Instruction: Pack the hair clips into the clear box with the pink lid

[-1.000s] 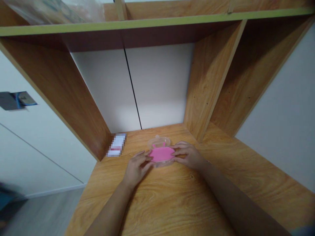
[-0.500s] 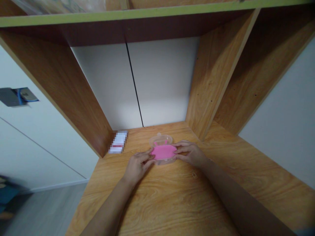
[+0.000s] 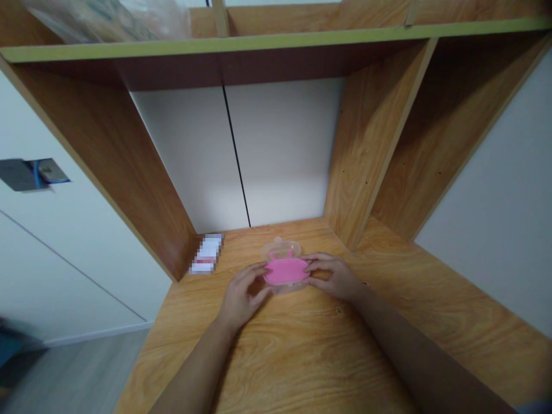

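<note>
On the wooden desk (image 3: pixel 276 356), the head view shows a smooth pink oval (image 3: pixel 287 271), in or atop a clear case bottom (image 3: pixel 288 288); its clear lid (image 3: pixel 281 246) lies open behind the oval (two small pink bits show there). Half-open, the left hand (image 3: pixel 240 293) and right hand (image 3: pixel 335 277) curve at the oval's ends; whether they grip it cannot be told.

The left hand (image 3: pixel 239 294) and right hand (image 3: pixel 334 277) have their fingers at opposite ends of a pink oval piece (image 3: pixel 286 271) on a wood-grain desk (image 3: pixel 276 356), a clear oval cover (image 3: pixel 281 248) just behind it. A pixelated item (image 3: pixel 207 254) lies back left; a plastic bag (image 3: pixel 116 20) sits on the shelf (image 3: pixel 276 46) above
</note>
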### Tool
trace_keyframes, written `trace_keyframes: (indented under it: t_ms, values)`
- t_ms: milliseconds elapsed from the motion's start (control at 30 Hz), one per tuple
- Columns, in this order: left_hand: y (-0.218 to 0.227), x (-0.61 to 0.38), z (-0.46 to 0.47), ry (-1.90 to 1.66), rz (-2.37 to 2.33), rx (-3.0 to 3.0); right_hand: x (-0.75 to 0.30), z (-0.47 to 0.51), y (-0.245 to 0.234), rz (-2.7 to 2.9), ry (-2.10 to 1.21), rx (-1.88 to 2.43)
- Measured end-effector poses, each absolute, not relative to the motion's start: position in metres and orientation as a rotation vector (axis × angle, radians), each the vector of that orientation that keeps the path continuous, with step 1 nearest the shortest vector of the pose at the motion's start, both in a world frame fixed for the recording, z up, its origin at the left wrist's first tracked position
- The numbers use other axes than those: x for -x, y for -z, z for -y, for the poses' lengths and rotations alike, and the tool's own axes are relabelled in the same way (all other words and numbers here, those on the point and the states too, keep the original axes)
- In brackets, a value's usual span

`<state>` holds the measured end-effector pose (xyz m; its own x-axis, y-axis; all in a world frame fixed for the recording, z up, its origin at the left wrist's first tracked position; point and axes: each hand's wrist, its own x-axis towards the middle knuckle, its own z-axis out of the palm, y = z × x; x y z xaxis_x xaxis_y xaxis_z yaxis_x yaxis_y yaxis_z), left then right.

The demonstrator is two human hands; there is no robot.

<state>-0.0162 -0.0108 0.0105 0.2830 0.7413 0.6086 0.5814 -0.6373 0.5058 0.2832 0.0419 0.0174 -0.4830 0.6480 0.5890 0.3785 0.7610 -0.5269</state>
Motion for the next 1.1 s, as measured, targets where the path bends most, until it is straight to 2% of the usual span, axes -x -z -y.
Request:
trace_keyframes:
  t_ms: [167, 633, 867, 1100]
  values:
    - [-0.019, 0.019, 0.011, -1.342, -1.213, -2.268, -0.285, -0.043, -0.014, 2.12, -0.4, 0.736]
    - [-0.007, 0.018, 0.01, -1.165, -1.257, -2.192, -0.284, -0.036, -0.032, 2.14, -0.488, 0.924]
    - [-0.007, 0.016, 0.01, -1.266, -1.222, -1.959, -0.286, -0.037, -0.024, 2.202, -0.488, 0.848]
    - [-0.01, 0.014, 0.012, -1.25, -1.173, -1.984, -0.281, -0.04, -0.015, 2.203, -0.466, 0.75]
